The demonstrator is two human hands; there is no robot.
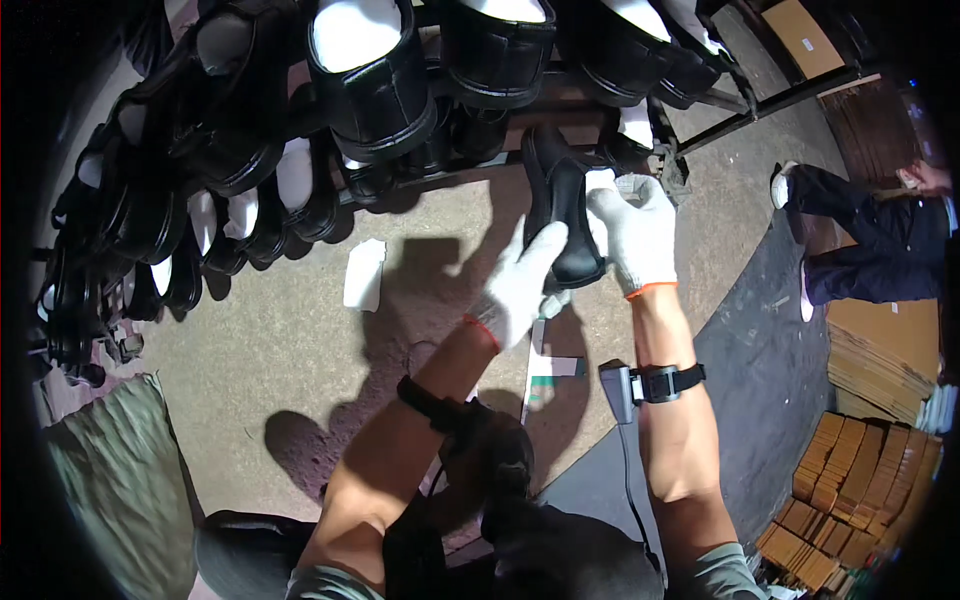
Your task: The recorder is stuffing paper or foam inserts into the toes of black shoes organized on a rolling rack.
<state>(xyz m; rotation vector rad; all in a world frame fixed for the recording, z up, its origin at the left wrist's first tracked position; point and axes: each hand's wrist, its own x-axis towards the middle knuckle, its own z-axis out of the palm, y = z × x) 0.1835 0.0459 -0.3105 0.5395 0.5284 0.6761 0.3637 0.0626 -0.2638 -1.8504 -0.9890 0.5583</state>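
A black shoe (568, 205) with a smooth, shiny surface is held up over the floor, in front of the shoe rack. My left hand (520, 280), in a white knit glove with a red cuff edge, is closed round the shoe's near left side. On the other side, my right hand (640, 232), in a white glove with an orange cuff edge, grips the shoe near its opening with bent fingers. Some of the fingertips are hidden behind the shoe. Directly beyond it, more black shoes (495, 55) with white filling stand on the rack.
The metal rack (715, 132) carries several black shoes in tiers, curving to the left. A white piece of paper (364, 274) lies on the floor. Green fabric (125, 480) is at lower left. Another person's legs (865, 235) and stacked brown cardboard (850, 480) are at right.
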